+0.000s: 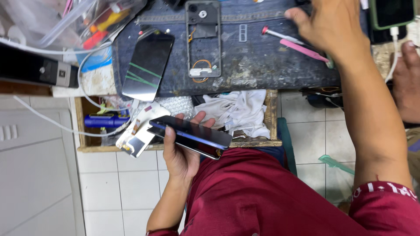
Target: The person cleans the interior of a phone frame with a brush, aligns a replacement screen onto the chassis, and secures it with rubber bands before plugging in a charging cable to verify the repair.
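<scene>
The dark phone (192, 136) lies across the left hand (181, 150), low over the lap in red cloth, its long axis running from upper left to lower right. The fingers curl around its near edge and the thumb (168, 133) presses its left end, so that hand is closed on it. Tucked under the phone and sticking out to the left is a pale screen panel (140, 133) with a short flex strip, apparently held in the same grip. Just beyond sits an open wooden drawer (271, 118) holding white cloth (240, 111). Farther off, the bench (245, 65) is covered with denim; on it rest a dark glass panel (148, 63) crossed by green bands and an opened phone frame (203, 39). The right hand (330, 24) reaches out over the bench's far right, fingers loosely spread above a pink pry tool (304, 50) and a red-tipped screwdriver (280, 35), gripping nothing that shows. It is well apart from the phone, so the left hand is nearer.
</scene>
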